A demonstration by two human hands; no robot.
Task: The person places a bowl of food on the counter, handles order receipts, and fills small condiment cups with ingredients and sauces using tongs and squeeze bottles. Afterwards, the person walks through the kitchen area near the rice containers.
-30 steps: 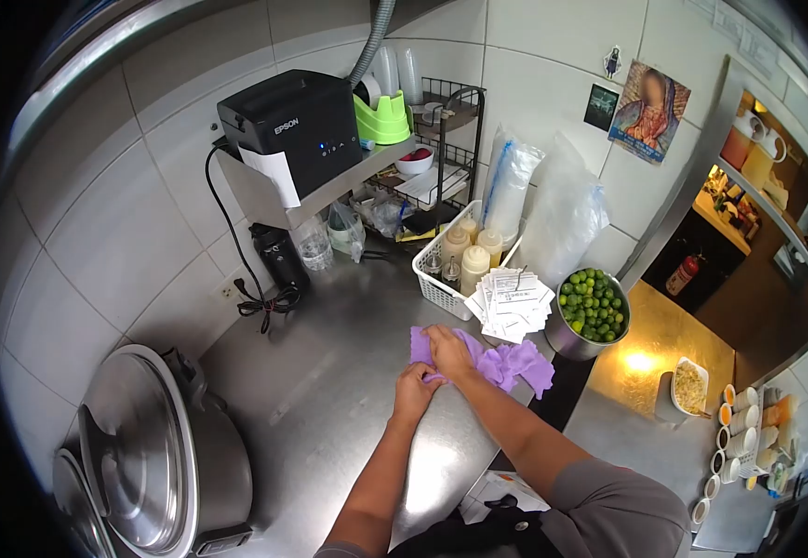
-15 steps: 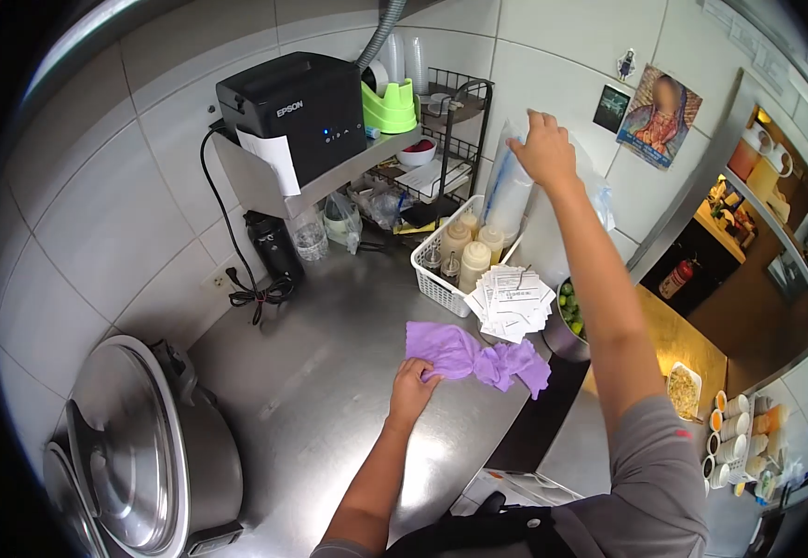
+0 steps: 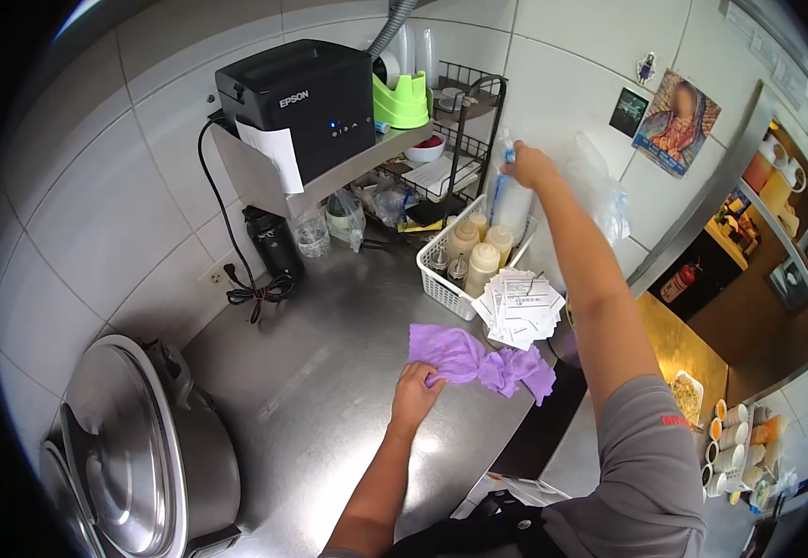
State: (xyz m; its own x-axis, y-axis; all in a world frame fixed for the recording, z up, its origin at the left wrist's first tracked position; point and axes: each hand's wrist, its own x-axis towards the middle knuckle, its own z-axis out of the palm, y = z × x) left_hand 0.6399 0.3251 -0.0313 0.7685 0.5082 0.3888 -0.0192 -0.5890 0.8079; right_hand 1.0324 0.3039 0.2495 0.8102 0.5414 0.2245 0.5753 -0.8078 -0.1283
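Note:
My left hand (image 3: 415, 395) rests on the steel counter, its fingers closed on the edge of a crumpled purple cloth (image 3: 448, 352). Stretched out toward the wall, my right hand (image 3: 532, 167) has its fingers closed at the top of a tall clear plastic sleeve (image 3: 514, 206) with blue marks. The sleeve stands upright at the back of a white plastic basket (image 3: 448, 296). Squeeze bottles (image 3: 482, 265) and small shakers fill the basket's front. A spiked stack of paper slips (image 3: 520, 307) sits between the basket and the cloth.
A black Epson printer (image 3: 301, 116) and a lime-green holder (image 3: 404, 100) occupy a wall shelf. Below them stand a black bottle (image 3: 269, 244) and a glass (image 3: 312, 238). A large lidded steel pot (image 3: 134, 456) takes up the counter's left. Another clear bag (image 3: 594, 195) hangs at the wall.
My right hand has come down and slightly left, and its fingers have closed at the sleeve's top. My left hand stays on the purple cloth. The view has shifted a little.

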